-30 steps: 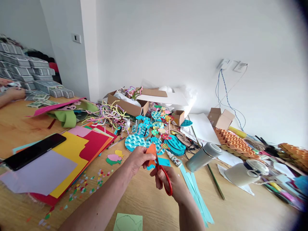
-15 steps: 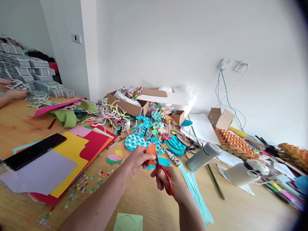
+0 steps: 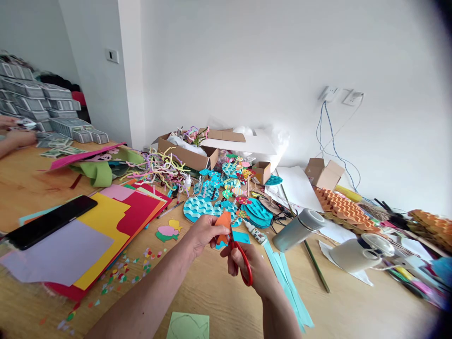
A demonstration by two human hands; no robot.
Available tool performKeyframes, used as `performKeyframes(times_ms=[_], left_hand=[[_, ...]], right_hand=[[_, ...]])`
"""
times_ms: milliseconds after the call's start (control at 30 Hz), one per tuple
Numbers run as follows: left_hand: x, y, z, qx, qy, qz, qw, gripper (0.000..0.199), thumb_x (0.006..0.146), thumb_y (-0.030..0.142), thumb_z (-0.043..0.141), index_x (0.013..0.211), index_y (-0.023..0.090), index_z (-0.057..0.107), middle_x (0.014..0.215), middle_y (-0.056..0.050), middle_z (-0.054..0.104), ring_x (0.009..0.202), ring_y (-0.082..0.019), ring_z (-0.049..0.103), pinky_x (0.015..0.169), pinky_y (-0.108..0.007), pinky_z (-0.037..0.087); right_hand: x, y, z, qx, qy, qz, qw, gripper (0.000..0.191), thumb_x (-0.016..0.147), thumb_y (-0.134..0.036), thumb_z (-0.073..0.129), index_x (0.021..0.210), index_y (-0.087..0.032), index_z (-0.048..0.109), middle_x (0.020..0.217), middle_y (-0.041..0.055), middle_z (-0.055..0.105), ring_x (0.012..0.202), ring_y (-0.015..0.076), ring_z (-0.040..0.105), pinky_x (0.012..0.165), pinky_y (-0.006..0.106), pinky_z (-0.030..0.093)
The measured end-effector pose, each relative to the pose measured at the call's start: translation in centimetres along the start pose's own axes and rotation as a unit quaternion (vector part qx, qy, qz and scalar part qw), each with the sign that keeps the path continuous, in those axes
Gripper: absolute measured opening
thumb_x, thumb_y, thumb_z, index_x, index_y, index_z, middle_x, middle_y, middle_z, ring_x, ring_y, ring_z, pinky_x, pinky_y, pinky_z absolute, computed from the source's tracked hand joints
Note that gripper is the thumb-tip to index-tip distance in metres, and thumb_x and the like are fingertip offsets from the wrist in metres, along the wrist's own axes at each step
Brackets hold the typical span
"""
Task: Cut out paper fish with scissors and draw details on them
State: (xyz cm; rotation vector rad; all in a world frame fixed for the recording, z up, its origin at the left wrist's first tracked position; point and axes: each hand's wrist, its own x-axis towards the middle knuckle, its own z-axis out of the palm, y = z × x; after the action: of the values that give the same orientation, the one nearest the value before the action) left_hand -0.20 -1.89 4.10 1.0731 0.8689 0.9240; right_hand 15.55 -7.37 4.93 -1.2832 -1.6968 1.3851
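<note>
Table [image 3: 219, 301] cluttered, wall [image 3: 247, 70] white beyond; I see left hand [image 3: 202, 233] pinching orange paper [image 3: 222, 220], right hand [image 3: 257, 263] grasping scissors [image 3: 250, 277].

Shows thin, matt orange paper [image 3: 223, 220] at the centre of the frame, then glossy red plastic on the handles of the scissors [image 3: 243, 253]. Looks like smooth, pale-grained wood across the table [image 3: 219, 296] at lower centre. Gleams black and glassy on the phone [image 3: 52, 221] at left; turns flat and matt on the lilac paper [image 3: 70, 249] just below. Appears soft and felt-like in the green cloth [image 3: 97, 172] at middle left, fuzzy in the pipe cleaners [image 3: 162, 167] nearer the centre. Ripples in ridges over the blue disc [image 3: 197, 208]. Has a satin, metallic look on the flask [image 3: 295, 231] right of centre, a smooth, plastic-like shine on the white jug [image 3: 351, 255] at lower right.
</note>
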Motion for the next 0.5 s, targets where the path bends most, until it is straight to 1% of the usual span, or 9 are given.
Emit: performKeyframes(times_ms=[267, 500], left_hand=[[-0.07, -0.07, 0.06, 0.003, 0.005, -0.004, 1.0, 0.02, 0.058, 0.031, 0.067, 0.063, 0.013, 0.061, 0.052, 0.001, 0.056, 0.038, -0.006, 0.041, 0.034, -0.019, 0.027], [0.07, -0.31, -0.08, 0.003, 0.002, -0.001, 1.0, 0.02, 0.059, 0.032, 0.066, 0.064, 0.013, 0.062, 0.054, 0.001, 0.056, 0.039, -0.006, 0.042, 0.035, -0.019, 0.027]], right_hand=[[-0.01, 0.07, 0.0, -0.007, 0.002, 0.002, 1.0, 0.063, 0.073, -0.078, 0.046, 0.078, -0.015, 0.058, 0.053, -0.0002, 0.054, 0.048, 0.0129, 0.048, 0.047, 0.024, 0.034], [0.03, 0.24, 0.03, 0.005, 0.002, 0.006, 1.0, 0.065, 0.074, -0.078, 0.047, 0.079, -0.014, 0.058, 0.051, -0.0007, 0.053, 0.045, 0.0115, 0.045, 0.044, 0.023, 0.032]])
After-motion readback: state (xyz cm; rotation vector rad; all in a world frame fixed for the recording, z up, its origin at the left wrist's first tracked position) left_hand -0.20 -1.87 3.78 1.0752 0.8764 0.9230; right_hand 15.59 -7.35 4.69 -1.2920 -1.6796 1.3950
